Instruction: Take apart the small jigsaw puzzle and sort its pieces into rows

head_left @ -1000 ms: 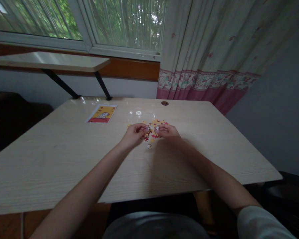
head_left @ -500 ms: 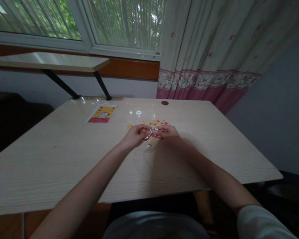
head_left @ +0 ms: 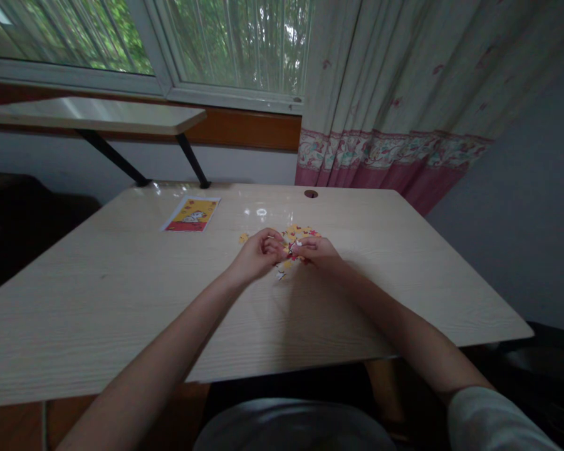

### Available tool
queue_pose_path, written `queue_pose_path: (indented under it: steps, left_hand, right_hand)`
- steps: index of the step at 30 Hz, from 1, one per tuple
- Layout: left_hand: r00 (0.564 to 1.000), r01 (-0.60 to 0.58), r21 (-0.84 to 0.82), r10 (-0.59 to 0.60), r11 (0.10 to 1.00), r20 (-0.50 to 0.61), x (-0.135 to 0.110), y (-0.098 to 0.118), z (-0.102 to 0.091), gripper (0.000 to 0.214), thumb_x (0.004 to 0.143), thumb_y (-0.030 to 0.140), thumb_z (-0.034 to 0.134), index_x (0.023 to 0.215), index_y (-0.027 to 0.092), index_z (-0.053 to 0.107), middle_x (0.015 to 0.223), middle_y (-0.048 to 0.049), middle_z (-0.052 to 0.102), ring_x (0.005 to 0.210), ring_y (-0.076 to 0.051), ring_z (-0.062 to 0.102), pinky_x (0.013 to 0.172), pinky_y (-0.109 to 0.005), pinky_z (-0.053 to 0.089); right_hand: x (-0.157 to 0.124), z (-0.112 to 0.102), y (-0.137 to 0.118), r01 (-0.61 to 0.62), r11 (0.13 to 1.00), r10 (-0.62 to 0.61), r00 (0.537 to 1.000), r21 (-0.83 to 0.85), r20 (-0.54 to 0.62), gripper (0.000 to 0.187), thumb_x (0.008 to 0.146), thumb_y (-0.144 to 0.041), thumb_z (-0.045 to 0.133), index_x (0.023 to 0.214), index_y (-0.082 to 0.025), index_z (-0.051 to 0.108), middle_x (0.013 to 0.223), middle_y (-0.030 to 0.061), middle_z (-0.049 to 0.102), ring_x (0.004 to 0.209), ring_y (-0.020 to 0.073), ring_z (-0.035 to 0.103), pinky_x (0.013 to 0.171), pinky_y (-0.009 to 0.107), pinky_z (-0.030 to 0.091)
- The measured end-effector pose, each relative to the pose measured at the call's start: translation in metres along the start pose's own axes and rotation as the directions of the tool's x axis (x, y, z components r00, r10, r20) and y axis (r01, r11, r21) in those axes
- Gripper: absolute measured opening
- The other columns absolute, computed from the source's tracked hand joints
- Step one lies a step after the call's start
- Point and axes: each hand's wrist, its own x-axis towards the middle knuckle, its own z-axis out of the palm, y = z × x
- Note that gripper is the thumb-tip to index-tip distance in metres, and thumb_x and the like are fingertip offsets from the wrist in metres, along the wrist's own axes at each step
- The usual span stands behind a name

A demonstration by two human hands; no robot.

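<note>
Small jigsaw puzzle pieces [head_left: 301,232] in yellow, red and white lie in a loose heap around the middle of the desk. Over the heap my left hand [head_left: 263,252] is closed, thumb and fingers pinched at the edge of a small puzzle piece. Facing it, my right hand [head_left: 320,252] pinches a whitish puzzle piece [head_left: 295,246] between thumb and forefinger. The fingertips of both hands are close together, and the hands partly cover the heap. One white piece [head_left: 281,275] lies nearer to me, and a yellow piece [head_left: 243,238] sits left of the heap.
A yellow and red picture sheet [head_left: 193,215] with a white cartoon figure lies at the back left of the desk [head_left: 136,300]. Behind it, a raised shelf [head_left: 122,116] stands on black supports. A round cable hole [head_left: 311,194] is near the back edge, before the curtain [head_left: 380,144].
My left hand has lifted slightly and its fingers have curled more. The whitish piece between the hands has shifted to the right, towards my right fingertips. My right hand has barely moved.
</note>
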Motion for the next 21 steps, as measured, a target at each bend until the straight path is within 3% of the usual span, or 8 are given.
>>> queue_pose_path:
  steps: [5, 8, 10, 12, 14, 18, 21]
  left_hand:
    - [0.998, -0.039, 0.023, 0.037, 0.999, 0.057, 0.000, -0.001, -0.007, 0.027, 0.061, 0.018, 0.070, 0.080, 0.016, 0.051, 0.063, 0.0030, 0.059, 0.055, -0.009, 0.055, 0.057, -0.024, 0.045]
    - [0.998, -0.051, 0.213, 0.045, 0.976, 0.035, 0.002, -0.010, -0.014, 0.015, 0.066, 0.023, 0.067, 0.074, 0.015, 0.056, 0.065, -0.0009, 0.061, 0.057, -0.011, 0.056, 0.056, -0.024, 0.043]
    - [0.997, -0.080, 0.417, 0.080, 0.905, 0.017, 0.002, -0.014, -0.017, 0.010, 0.071, 0.024, 0.062, 0.073, 0.015, 0.061, 0.071, -0.0045, 0.064, 0.063, -0.014, 0.057, 0.059, -0.026, 0.043]
    - [0.985, -0.157, 0.607, 0.170, 0.779, 0.036, 0.002, -0.012, -0.018, 0.010, 0.073, 0.024, 0.060, 0.073, 0.016, 0.065, 0.079, -0.0071, 0.066, 0.074, -0.017, 0.058, 0.069, -0.030, 0.044]
    - [0.965, -0.231, 0.704, 0.250, 0.671, 0.078, 0.001, -0.007, -0.016, 0.014, 0.076, 0.027, 0.058, 0.074, 0.017, 0.068, 0.083, -0.0080, 0.066, 0.082, -0.020, 0.057, 0.077, -0.033, 0.042]
    - [0.964, -0.243, 0.718, 0.243, 0.652, 0.106, -0.001, -0.001, -0.010, 0.021, 0.078, 0.034, 0.057, 0.073, 0.017, 0.069, 0.077, -0.0075, 0.066, 0.077, -0.020, 0.057, 0.075, -0.033, 0.041]
    - [0.967, -0.239, 0.726, 0.229, 0.644, 0.115, 0.000, -0.006, -0.010, 0.016, 0.075, 0.028, 0.058, 0.069, 0.016, 0.068, 0.075, -0.0069, 0.066, 0.075, -0.020, 0.057, 0.074, -0.032, 0.041]
  right_hand:
    - [0.001, -0.005, 0.003, 0.008, 0.999, -0.007, 1.000, 0.044, -0.012, 0.038, 0.049, -0.046, 0.077, 0.065, -0.014, 0.063, 0.054, -0.0025, 0.058, 0.044, 0.0050, 0.045, 0.042, 0.018, 0.035]
    - [0.005, -0.008, 0.009, 0.032, 0.998, -0.034, 0.999, -0.061, -0.023, 0.036, 0.048, -0.043, 0.078, 0.065, -0.015, 0.063, 0.053, -0.0022, 0.058, 0.044, 0.0064, 0.046, 0.043, 0.019, 0.034]
    - [0.007, -0.010, 0.012, 0.052, 0.988, -0.055, 0.998, -0.148, -0.014, 0.033, 0.050, -0.041, 0.078, 0.064, -0.016, 0.063, 0.053, -0.0023, 0.058, 0.046, 0.0077, 0.048, 0.044, 0.020, 0.035]
    - [0.007, -0.009, 0.014, 0.068, 0.975, -0.072, 0.997, -0.211, -0.012, 0.031, 0.050, -0.040, 0.077, 0.065, -0.017, 0.063, 0.055, -0.0022, 0.059, 0.049, 0.0089, 0.051, 0.047, 0.021, 0.037]
    - [0.006, -0.008, 0.015, 0.092, 0.967, -0.098, 0.995, -0.237, -0.012, 0.032, 0.049, -0.040, 0.078, 0.066, -0.017, 0.063, 0.059, -0.0018, 0.061, 0.052, 0.0098, 0.053, 0.050, 0.022, 0.039]
    - [0.004, -0.002, 0.015, 0.139, 0.967, -0.147, 0.989, -0.216, -0.021, 0.036, 0.048, -0.040, 0.078, 0.072, -0.018, 0.063, 0.063, -0.0019, 0.062, 0.055, 0.0094, 0.055, 0.054, 0.022, 0.043]
    - [0.003, 0.000, 0.015, 0.169, 0.962, -0.179, 0.983, -0.214, -0.029, 0.041, 0.048, -0.039, 0.079, 0.078, -0.018, 0.062, 0.061, -0.0035, 0.059, 0.056, 0.0087, 0.055, 0.055, 0.021, 0.043]
